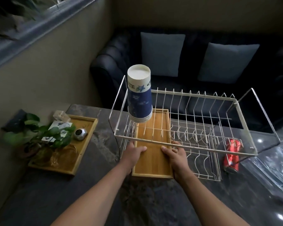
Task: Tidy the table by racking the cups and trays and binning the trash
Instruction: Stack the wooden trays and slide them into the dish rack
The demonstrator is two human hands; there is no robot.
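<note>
- Hands on the bamboo tray (153, 149) at frame centre: left hand (134, 154) clamps its left long edge, thumb on top; right hand (175, 154) clamps the right long edge, thumb on top. Both grips closed on the tray.
- Tray lies flat in the lower tier of the wire dish rack (194, 128), far end under the upper tier, near end sticking out toward the camera.
- Stack of paper cups (139, 95), upside down, blue and white with a flower print, stands tilted at the rack's upper-left corner, above the tray's far end. Print on the white band too small to read.
- Red can (232, 154) lies on its side on the worktop (104, 185) at right of frame, at the rack's right end, partly behind the wires. White lettering on it, not legible.
- Second bamboo tray (82, 144) at left of frame, well apart from the rack; carries a green plant (44, 132), a metal pot (80, 134), glass cups (64, 154), a small box (61, 115).
- Upper rack tier to the right of the cups holds nothing; lower tier right of the tray shows bare plate slots.
- Dark bare worktop in front of the rack, between the forearms and to lower left.
- Clear plastic sheet (276, 160) at the right edge of frame.
- Dark sofa (113, 62) with two grey cushions (162, 53) behind the worktop's far edge, top of frame.
</note>
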